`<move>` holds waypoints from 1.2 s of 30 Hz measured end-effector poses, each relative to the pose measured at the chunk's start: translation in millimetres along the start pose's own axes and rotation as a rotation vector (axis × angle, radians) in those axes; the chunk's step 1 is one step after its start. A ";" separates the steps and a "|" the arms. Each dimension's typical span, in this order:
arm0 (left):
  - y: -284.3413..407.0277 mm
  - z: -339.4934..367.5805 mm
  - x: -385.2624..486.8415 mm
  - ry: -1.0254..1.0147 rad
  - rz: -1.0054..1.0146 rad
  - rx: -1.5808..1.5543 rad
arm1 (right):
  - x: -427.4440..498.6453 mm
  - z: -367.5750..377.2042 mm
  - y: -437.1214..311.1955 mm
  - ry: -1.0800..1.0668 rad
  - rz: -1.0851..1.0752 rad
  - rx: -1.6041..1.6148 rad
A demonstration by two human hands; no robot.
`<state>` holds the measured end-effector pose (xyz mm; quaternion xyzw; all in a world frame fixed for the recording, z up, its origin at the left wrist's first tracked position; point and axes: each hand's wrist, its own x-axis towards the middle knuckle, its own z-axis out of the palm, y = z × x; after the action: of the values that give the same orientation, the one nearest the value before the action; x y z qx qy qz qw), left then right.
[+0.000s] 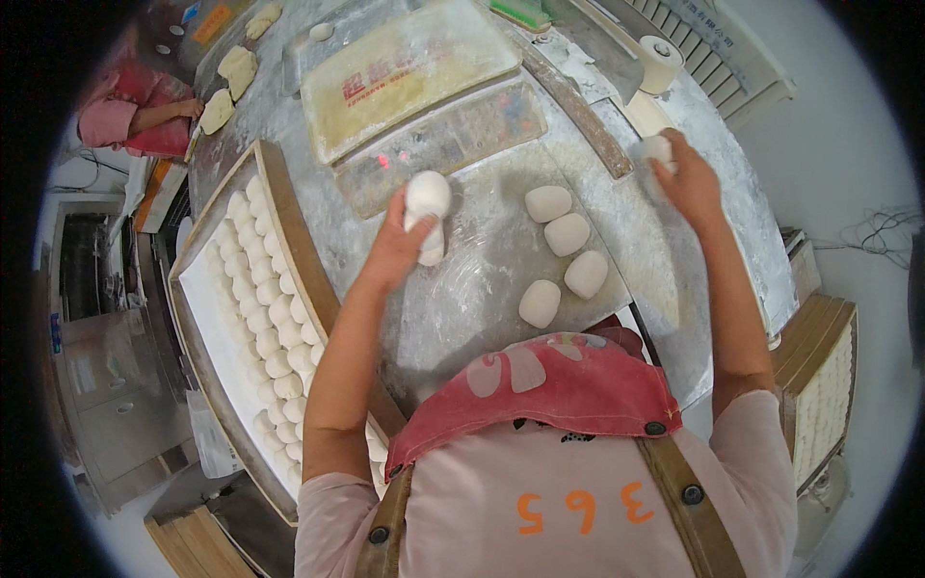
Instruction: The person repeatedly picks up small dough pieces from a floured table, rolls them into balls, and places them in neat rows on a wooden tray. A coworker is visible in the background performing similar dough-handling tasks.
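Note:
My left hand [397, 246] is closed around white dough, with a smooth round ball [428, 191] at the top and a longer lobe [432, 248] below it. Whether these are one piece or two, I cannot tell. At the right, my right hand [686, 177] grips a blurred white dough piece [657, 149] above the floured metal table [477, 289]. Between my hands lie several rounded dough pieces, among them an upper one [548, 204] and one nearest my apron [540, 303]. My red apron [571, 376] meets the table's near edge.
A wood-rimmed tray [300, 238] of dough balls stands left. Ahead lies a floured plastic-covered panel [412, 87] bearing writing, beside red-lit digits [384, 160]. A wooden strip [578, 108], green brush [522, 13] and white roll [660, 63] lie right. A co-worker's hand [189, 108] touches dough far left.

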<state>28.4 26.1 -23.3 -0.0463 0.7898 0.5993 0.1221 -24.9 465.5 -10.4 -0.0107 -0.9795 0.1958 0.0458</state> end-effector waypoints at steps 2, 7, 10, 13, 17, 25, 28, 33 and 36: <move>14.2 -13.6 14.4 0.051 -0.025 -0.069 | -22.9 9.7 -44.7 -0.003 -0.094 0.119; 69.2 -51.4 71.7 0.121 0.195 0.274 | -82.4 66.7 -141.3 -0.345 -0.459 0.661; 90.8 -73.4 119.6 0.229 0.640 0.801 | -96.7 89.2 -161.7 -0.420 -0.517 0.322; 91.2 -91.4 153.1 0.268 0.692 1.171 | -100.6 87.5 -151.3 -0.150 -0.480 0.397; 86.1 -90.9 168.8 0.150 0.391 1.188 | -97.1 41.1 -59.2 0.020 -0.160 0.425; 81.1 64.5 102.0 -0.445 0.909 1.034 | -165.1 -23.6 116.2 0.281 0.501 0.020; 58.7 126.7 65.5 -0.729 1.050 1.056 | -179.9 -17.1 127.9 0.217 0.545 0.053; 42.6 146.4 55.2 -0.773 0.835 1.067 | -179.4 -30.1 118.4 0.122 0.580 0.059; 47.9 143.1 51.4 -0.763 0.712 1.068 | -172.8 -39.7 114.7 0.060 0.592 0.019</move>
<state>-12.1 180.2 -27.3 0.4892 0.8434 0.1121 0.1919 151.2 579.9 -32.8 -0.3011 -0.9302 0.2093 0.0158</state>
